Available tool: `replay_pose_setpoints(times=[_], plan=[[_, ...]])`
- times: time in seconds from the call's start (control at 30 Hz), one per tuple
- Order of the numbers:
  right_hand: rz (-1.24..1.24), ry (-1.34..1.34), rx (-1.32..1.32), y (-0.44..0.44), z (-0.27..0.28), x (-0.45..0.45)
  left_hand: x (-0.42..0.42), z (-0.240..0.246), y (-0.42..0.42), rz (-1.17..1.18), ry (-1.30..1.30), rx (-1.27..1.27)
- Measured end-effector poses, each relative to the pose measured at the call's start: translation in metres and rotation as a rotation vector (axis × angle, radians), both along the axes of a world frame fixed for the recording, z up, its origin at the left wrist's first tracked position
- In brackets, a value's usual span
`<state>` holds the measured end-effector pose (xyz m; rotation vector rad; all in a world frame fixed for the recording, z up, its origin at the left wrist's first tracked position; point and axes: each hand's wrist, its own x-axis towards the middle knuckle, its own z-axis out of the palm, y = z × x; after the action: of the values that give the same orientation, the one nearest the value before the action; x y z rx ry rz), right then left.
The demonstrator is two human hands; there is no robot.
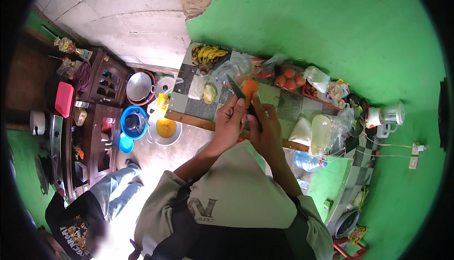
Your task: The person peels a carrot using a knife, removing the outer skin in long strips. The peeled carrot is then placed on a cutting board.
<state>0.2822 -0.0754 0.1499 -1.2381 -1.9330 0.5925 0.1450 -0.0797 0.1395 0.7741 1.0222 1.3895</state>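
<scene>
Above the counter's front edge, my left hand [228, 117] is closed around the lower part of an orange carrot [251, 87]. My right hand [266, 127] is closed around the dark handle of a kitchen knife [235, 85], with its index finger against the carrot's side. The blade slants up to the left, beside the carrot, and its lower end lies by my left thumb. Part of the handle is hidden among my fingers. Behind my hands is the checkered tile counter [291, 101]. Bananas [208, 53] and a pale wrapped piece [209, 93] lie on its left part.
Bagged tomatoes [290, 78], a red tray [321, 98] and clear bags line the wall side. A blender [388, 114] stands at the right. On the floor at left are a blue basin [133, 122] and a pot [175, 141]. Another person [76, 221] stands by the stove.
</scene>
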Motion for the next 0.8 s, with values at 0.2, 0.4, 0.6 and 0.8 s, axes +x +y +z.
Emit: replay_pose_setpoints(times=[0.2, 0.4, 0.6, 0.8], plan=[[0.118, 0.033, 0.020, 0.011, -0.004, 0.002, -0.007, -0.006, -0.005, 0.031, 0.057, 0.089], [0.082, -0.008, 0.053, 0.015, 0.003, -0.005, -0.015, 0.007, -0.002, -0.022, -0.082, 0.047], [0.145, -0.062, -0.011, 0.018, 0.003, -0.001, -0.013, -0.001, 0.002, -0.010, 0.042, 0.119], [0.121, -0.114, 0.020, 0.021, -0.001, -0.004, -0.023, -0.010, 0.004, -0.084, 0.015, 0.020]])
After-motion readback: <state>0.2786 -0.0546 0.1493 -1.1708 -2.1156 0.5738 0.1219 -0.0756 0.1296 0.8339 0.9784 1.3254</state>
